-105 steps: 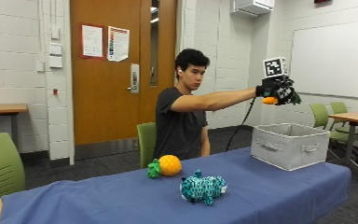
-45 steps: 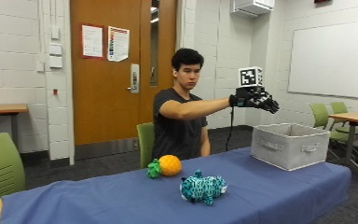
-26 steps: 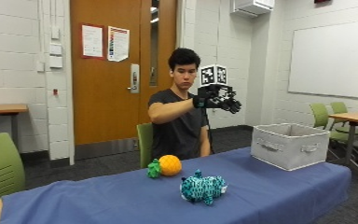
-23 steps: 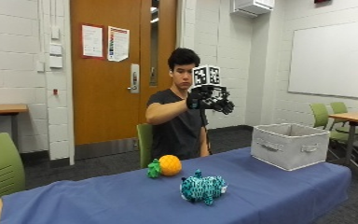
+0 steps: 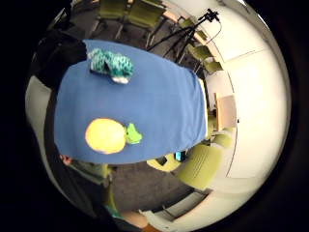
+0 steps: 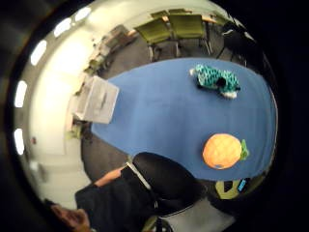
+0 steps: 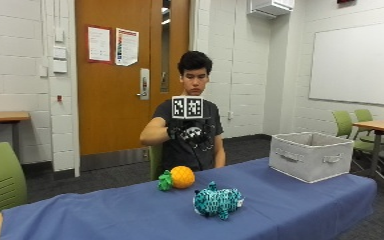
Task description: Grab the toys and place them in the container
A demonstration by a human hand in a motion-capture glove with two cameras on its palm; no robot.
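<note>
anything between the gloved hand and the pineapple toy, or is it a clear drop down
Nothing visible is in the way. The gloved right hand is raised in front of the person's chest, above the pineapple toy on the blue table. The teal plush lies apart, nearer the table's front.

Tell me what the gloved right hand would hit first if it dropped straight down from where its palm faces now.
Probably the pineapple toy: the right hand hangs almost directly above it, palm toward the blue table. Depth is unclear; it might land on the cloth beside it.

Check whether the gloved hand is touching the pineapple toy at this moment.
Apart. The outside view shows the gloved hand raised at chest height, with open space between it and the pineapple toy on the table.
</note>
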